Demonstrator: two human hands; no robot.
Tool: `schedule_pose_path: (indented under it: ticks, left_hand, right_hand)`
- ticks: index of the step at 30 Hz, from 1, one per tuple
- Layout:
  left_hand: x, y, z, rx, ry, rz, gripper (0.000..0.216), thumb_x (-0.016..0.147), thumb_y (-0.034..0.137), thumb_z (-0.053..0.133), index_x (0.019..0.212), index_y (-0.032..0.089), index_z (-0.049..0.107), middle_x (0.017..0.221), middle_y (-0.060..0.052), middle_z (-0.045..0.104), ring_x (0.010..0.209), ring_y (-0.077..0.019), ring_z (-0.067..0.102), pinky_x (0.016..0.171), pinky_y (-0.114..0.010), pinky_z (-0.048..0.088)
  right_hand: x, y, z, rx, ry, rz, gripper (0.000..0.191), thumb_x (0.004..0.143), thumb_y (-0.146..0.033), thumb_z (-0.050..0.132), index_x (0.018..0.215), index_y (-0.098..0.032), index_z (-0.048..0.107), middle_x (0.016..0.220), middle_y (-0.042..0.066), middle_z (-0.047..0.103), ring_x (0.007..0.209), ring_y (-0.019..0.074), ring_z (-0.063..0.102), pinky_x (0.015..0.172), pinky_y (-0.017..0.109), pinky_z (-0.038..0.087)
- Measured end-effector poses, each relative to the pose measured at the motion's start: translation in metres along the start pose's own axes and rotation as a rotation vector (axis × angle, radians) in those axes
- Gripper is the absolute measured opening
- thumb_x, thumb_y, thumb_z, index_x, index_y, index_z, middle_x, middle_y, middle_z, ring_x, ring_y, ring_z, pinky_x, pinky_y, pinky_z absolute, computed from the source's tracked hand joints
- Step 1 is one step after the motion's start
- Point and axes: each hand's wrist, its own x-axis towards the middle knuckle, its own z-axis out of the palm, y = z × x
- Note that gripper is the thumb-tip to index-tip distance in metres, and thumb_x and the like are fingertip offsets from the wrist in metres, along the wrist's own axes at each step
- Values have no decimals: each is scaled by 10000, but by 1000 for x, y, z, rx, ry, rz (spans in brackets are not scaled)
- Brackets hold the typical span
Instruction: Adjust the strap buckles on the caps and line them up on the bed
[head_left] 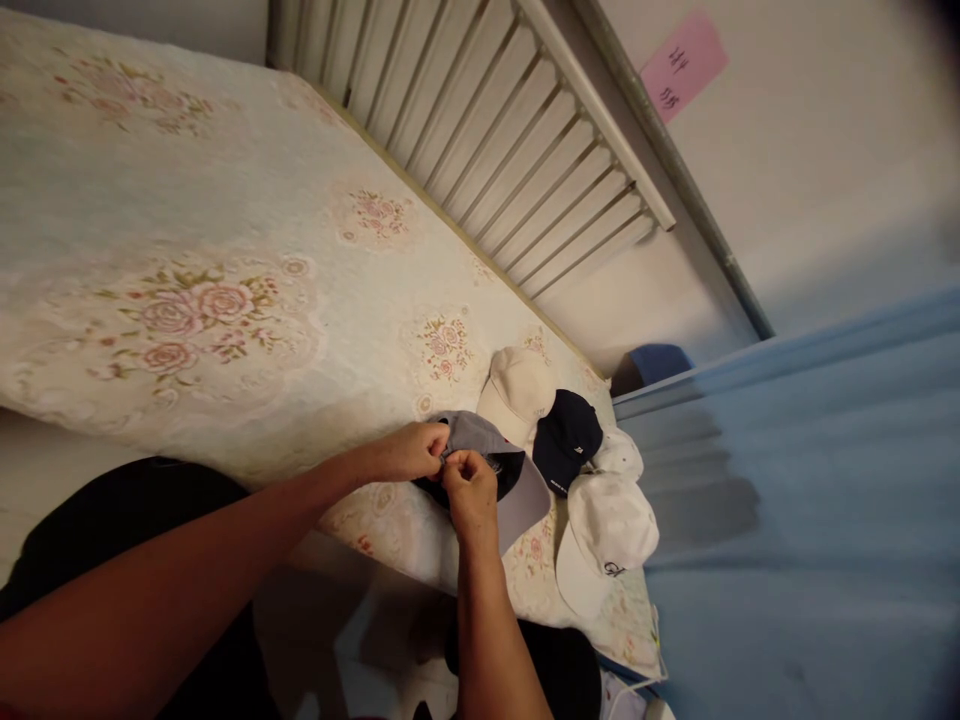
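A grey cap (491, 462) with a dark inside lies at the near edge of a flowered mattress (225, 250). My left hand (409, 451) and my right hand (470, 491) meet at the back of this cap, both with fingers pinched closed on its strap or rear edge. Just beyond the grey cap lie a beige cap (517, 392), a dark navy cap (566, 438) and a white cap (604, 540), close together, some overlapping.
A slatted bed rail (517, 130) runs along the mattress's far side against a pale wall with a pink note (682, 62). A blue cloth surface (810, 520) fills the right. My dark-trousered legs (127, 520) are below the mattress edge.
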Motion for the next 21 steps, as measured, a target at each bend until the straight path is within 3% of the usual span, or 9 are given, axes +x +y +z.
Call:
schedule_pose_path:
  ticks: [21]
  left_hand:
    - [0, -2, 2, -31, -8, 34, 121, 613, 157, 500, 647, 198, 392, 578, 63, 391, 560, -98, 337, 490, -233, 240]
  right_hand:
    - [-3, -5, -5, -336, 58, -195, 130, 712, -184, 483, 594, -201, 536, 549, -44, 535, 511, 115, 475, 525, 228, 364]
